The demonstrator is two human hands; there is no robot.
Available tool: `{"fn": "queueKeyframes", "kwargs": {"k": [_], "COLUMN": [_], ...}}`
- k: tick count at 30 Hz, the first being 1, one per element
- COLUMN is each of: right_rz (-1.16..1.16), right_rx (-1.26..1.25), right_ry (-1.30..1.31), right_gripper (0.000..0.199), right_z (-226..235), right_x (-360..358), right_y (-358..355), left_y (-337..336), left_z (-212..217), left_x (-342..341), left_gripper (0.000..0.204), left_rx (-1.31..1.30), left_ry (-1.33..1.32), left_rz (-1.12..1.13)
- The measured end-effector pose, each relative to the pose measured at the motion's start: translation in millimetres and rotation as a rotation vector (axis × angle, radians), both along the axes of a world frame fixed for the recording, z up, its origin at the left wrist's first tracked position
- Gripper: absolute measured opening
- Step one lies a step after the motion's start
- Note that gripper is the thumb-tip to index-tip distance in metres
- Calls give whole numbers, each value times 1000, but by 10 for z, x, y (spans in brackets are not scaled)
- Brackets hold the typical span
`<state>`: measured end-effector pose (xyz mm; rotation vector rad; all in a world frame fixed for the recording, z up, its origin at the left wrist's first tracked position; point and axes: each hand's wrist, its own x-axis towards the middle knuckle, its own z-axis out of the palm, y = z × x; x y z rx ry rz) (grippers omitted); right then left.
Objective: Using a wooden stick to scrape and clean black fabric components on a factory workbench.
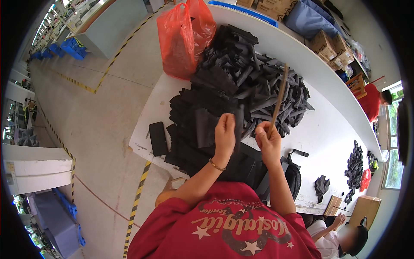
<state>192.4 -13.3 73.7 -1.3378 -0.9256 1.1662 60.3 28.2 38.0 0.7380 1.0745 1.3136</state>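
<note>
Factory workshop floor. Evidence: long white tabletop (327, 82) heaped with cut black fabric pieces (241, 73), yellow-black hazard tape (137, 203) on concrete floor, stacked cardboard boxes (330, 45), another seated worker (345, 239).

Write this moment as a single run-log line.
left hand: holds black fabric strip | right hand: holds thin stick | behind: black fabric pile

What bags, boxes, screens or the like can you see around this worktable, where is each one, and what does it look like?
Red plastic bag: far left end of the white table, crumpled, upright.
Brown cardboard boxes: stacked beyond the table's far edge, printed sides.
Cardboard box: lower right, by a seated person, plain brown.
Phone: table's left edge, flat black slab, screen dark.
Small red bag: right, beside a black pile.
</note>
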Motion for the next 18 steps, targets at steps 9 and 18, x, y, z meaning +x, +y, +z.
{"fn": "queueKeyframes", "kwargs": {"k": [9,18], "right_rz": [21,-164], "right_rx": [-21,87], "right_ry": [-49,-232], "right_gripper": [11,16], "right_z": [-121,139], "right_x": [-172,96], "right_y": [2,451], "left_y": [-63,-253], "left_z": [46,-15], "left_x": [95,124], "left_gripper": [19,18], "left_rx": [128,-18], "left_ry": [21,-184], "left_rz": [21,-655]}}
